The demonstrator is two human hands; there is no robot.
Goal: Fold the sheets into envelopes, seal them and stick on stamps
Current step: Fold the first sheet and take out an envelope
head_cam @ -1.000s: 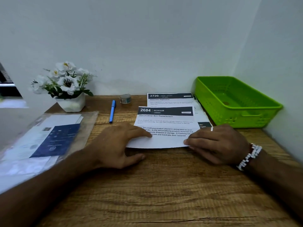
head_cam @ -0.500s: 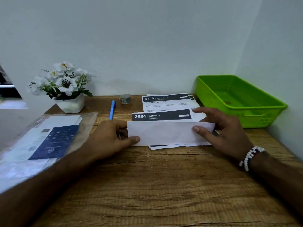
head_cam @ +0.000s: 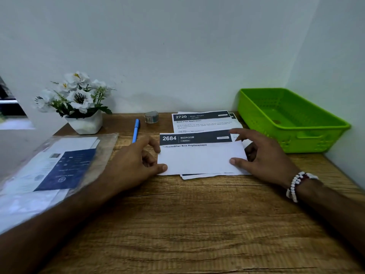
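A person's left hand (head_cam: pixel 134 163) and right hand (head_cam: pixel 264 155) pinch the two ends of a sheet (head_cam: pixel 199 161) lying on the desk (head_cam: pixel 177 224) in front of the stack (head_cam: pixel 201 121), its lower part turned up over the print. Each thumb lies on the flap. The fingers curl loosely at the edges, apparently behind it, though that is hard to see. A clean fold likely needs the side edges matched first, then the crease pressed outward from the middle.
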